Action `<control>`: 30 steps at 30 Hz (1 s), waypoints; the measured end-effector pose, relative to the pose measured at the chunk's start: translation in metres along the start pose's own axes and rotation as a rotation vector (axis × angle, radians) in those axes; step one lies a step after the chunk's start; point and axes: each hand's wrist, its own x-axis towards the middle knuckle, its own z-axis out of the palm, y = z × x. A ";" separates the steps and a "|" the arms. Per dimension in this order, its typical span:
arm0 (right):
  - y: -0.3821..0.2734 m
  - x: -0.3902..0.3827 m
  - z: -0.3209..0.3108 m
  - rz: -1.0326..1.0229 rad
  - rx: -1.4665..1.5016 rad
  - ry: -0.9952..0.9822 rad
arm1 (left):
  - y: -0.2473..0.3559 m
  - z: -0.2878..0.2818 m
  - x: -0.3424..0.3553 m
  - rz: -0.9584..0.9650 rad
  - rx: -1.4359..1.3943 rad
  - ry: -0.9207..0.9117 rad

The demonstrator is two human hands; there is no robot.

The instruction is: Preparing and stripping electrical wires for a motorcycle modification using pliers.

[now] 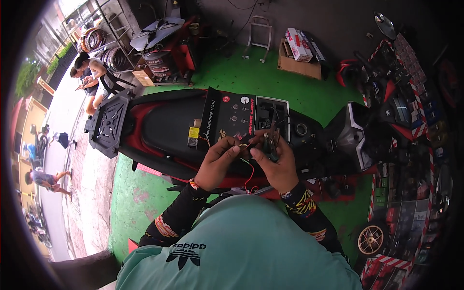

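My left hand (218,162) pinches thin wires (243,145) between thumb and fingertips. Close against it, my right hand (278,166) is closed around what looks like a pair of pliers (272,149) with greenish handles, its thumb and fingertips at the same wires. A red wire (251,180) hangs in a curve below the hands. Both hands are above the black seat (169,121) of a red and black motorcycle. An opened black box (227,112) for a driving light lies on the seat, beside a small block with a yellow label (194,133).
The box's tray (286,107) sits on the seat's right part. A cardboard box (299,67) and a metal stand (258,36) are on the green floor beyond. Display cases (406,212) and a wheel (371,238) stand at right. People (96,72) sit at far left.
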 end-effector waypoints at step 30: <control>0.033 0.000 0.005 -0.568 -0.486 -0.275 | -0.036 -0.011 0.018 0.023 0.107 0.226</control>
